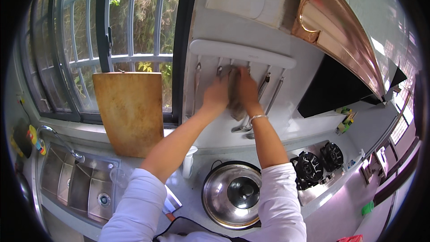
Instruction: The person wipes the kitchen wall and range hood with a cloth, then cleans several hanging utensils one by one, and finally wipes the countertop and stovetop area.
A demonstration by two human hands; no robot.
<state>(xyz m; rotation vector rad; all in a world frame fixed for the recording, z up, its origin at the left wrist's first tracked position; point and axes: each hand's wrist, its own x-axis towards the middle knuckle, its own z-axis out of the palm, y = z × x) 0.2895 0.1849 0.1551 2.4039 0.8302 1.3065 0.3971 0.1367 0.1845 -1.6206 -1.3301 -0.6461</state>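
Far left, a steel double-basin sink (pixel 79 187) under a curved faucet (pixel 59 135); right of it, a wooden cutting board (pixel 130 113) stands upright against the window frame. Below my left forearm, part of a knife blade (pixel 172 202); near it on the counter, a white bottle (pixel 188 163). My left hand (pixel 216 95) is raised to the wall, fingers partly curled, beside the left edge of a grey-brown cloth (pixel 234 93); motion blurs it, so I cannot tell whether it grips. The cloth is between my hands, upright, below the white hook rail (pixel 215 48) and in front of some hanging utensils. Below it, the bowl of a ladle (pixel 242 129). My right hand (pixel 247 88) is bent in at the cloth's upper right, fingers near its top; how firmly they close, I cannot tell. Step in hand, I judge: working the cloth at the rail. The next move calls for a sure pinch and fingers clear of the handles. Lower down, a domed lid (pixel 244 191); far right, a gas stove (pixel 309 169) beneath a copper-coloured hood (pixel 342 27).
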